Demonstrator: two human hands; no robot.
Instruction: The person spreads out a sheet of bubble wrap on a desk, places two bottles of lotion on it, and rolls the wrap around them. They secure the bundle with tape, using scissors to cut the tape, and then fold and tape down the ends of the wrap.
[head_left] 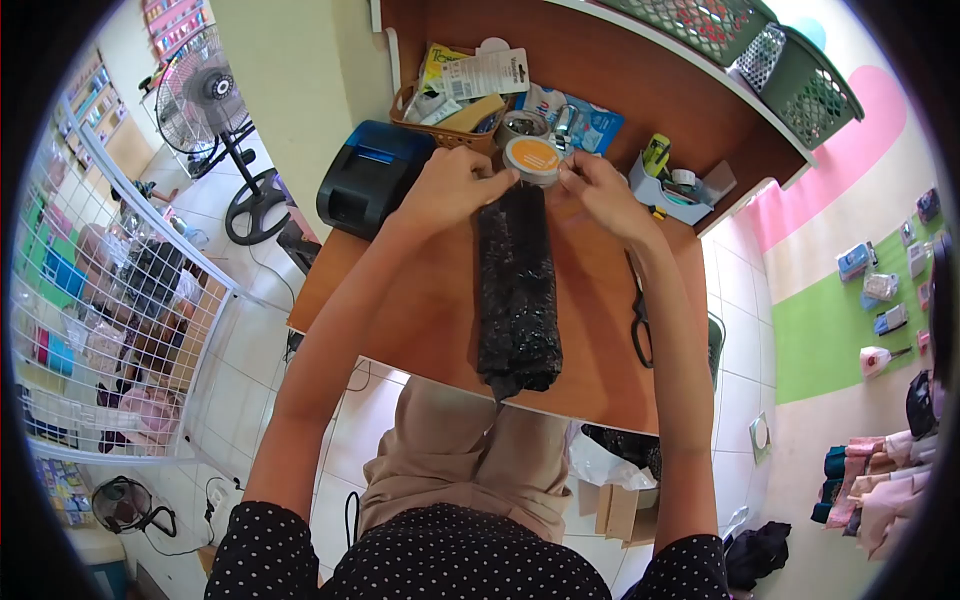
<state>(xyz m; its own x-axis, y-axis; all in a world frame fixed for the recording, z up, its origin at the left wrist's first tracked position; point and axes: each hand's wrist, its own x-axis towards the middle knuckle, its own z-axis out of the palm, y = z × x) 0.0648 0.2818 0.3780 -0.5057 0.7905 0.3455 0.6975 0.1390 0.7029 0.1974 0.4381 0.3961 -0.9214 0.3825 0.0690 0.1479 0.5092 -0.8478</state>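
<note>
Fingers of the left hand (457, 188) and right hand (606, 196) seem closed around the tape roll (534, 158), at far end of the black package (518, 290).

Touching opposite sides of an orange-centred tape roll (533, 157) with left hand (462, 186) and right hand (606, 197), at the far end of a black-wrapped package (518, 290) on the surface (425, 305).

A black printer (350, 190) is being supported by the tabletop (420, 300), near a brown basket (445, 138) in which packets (487, 75) are being held. Small items (657, 152) are being held by a white organizer (680, 208). Green baskets (820, 92) are being carried by a shelf (640, 42), and a standing fan (218, 88) is being supported by the tiled floor (235, 345).
</note>
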